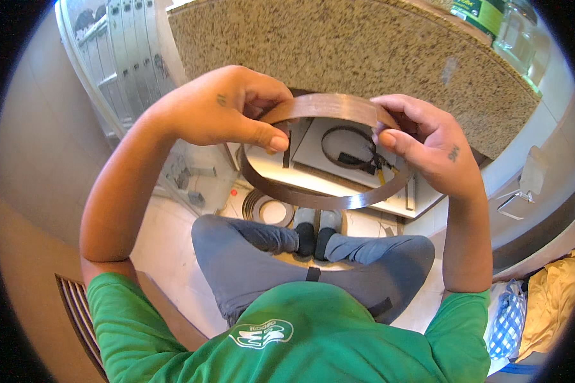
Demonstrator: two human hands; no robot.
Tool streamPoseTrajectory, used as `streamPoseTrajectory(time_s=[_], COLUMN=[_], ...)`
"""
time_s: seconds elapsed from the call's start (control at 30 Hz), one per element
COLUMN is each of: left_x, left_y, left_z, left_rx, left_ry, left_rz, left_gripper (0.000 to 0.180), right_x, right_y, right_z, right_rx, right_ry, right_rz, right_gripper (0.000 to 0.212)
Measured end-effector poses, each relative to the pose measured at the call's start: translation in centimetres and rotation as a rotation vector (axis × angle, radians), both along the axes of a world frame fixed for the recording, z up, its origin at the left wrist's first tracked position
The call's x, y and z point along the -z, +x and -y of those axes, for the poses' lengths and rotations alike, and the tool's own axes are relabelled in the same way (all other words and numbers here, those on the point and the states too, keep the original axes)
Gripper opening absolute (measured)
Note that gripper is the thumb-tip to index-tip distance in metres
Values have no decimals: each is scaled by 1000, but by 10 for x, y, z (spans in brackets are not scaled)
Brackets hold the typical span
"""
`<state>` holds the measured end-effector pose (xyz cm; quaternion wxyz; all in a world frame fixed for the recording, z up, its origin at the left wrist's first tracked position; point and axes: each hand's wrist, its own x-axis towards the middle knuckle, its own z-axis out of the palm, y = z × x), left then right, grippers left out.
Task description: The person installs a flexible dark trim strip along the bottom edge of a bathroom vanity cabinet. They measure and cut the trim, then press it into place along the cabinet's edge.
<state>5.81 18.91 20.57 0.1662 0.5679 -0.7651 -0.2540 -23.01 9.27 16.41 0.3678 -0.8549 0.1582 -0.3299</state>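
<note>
A thin brown strip of edge banding [326, 107], bent into a wide loop, is held up in front of me. My left hand [227, 108] grips the loop's left side, its thumb reaching inside and its other fingers curled and partly hidden. At the right side, my right hand [431, 137] pinches the strip between thumb and fingers, where an end seems to overlap. Through the loop shows a white cabinet base or panel [306, 143], with a looped black cable [326, 142] and a dark tool with yellow parts on it; I cannot tell its kind.
A speckled granite countertop [364, 51] spans the far side. A glass jar [516, 35] and a green package [480, 14] stand on it at right. Another coil of strip [252, 205] lies on the floor by my feet. Yellow cloth [552, 300] is at right, a glass-and-metal frame [124, 57] at left.
</note>
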Motion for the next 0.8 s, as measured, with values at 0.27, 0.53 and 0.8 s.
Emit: streamPoseTrajectory(time_s=[0.27,0.53,0.8], left_x=[126,272,341], left_y=[71,138,128], left_z=[25,-8,-7], left_rx=[-19,-497,-735], left_ry=[58,-35,-82], left_rz=[-520,-1370,-1814], left_gripper=[48,43,43], right_x=[71,142,170], right_y=[-25,-156,-250], right_z=[42,49,52], right_rx=[148,454,444], right_ry=[324,633,740], right_rz=[3,482,739], right_gripper=[43,43,41])
